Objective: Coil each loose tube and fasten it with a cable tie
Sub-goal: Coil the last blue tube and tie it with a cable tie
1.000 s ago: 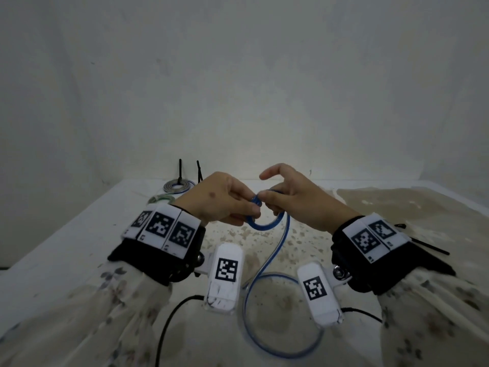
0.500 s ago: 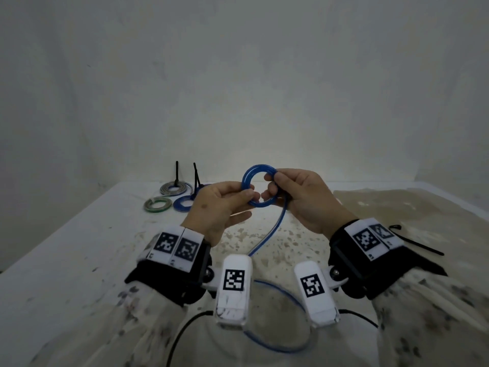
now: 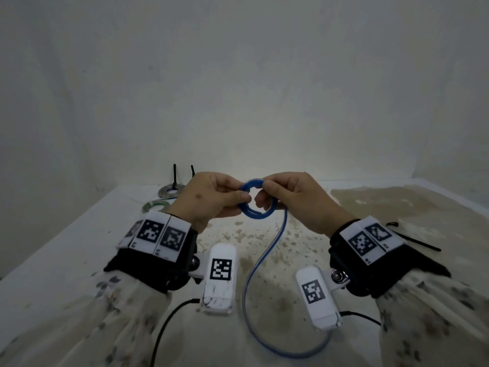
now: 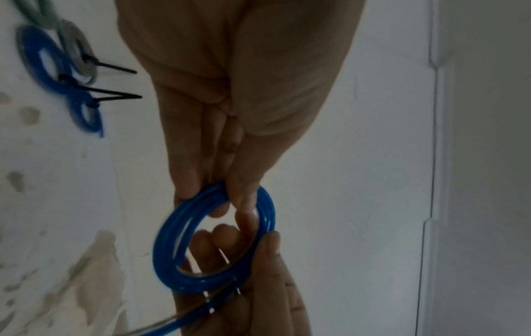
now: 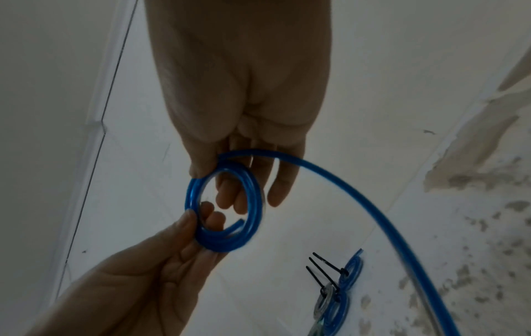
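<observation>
A blue tube is partly wound into a small coil [image 3: 255,215] held in the air between both hands. My left hand [image 3: 242,201] pinches the coil's left side with thumb and fingers, and my right hand [image 3: 266,193] pinches its right side. The unwound tail [image 3: 266,256] hangs from the coil and curves in a loop on the table near me. In the left wrist view the left hand [image 4: 218,195] grips the coil [image 4: 161,241] from above. The right wrist view shows the right hand [image 5: 218,181] holding the coil [image 5: 191,193], with one cut tube end lying inside the ring.
Finished coils fastened with black ties lie at the back left: a grey one [image 3: 171,191], a green one [image 3: 156,206] and blue ones [image 4: 43,56]. A loose black cable tie [image 3: 412,238] lies on the stained white table [image 3: 66,260] to the right. Walls close off the back and sides.
Both hands kept hold of the blue coil, raised it upright, then tilted it back down. The tail's loop on the table has shifted and straightened into an S-curve.
</observation>
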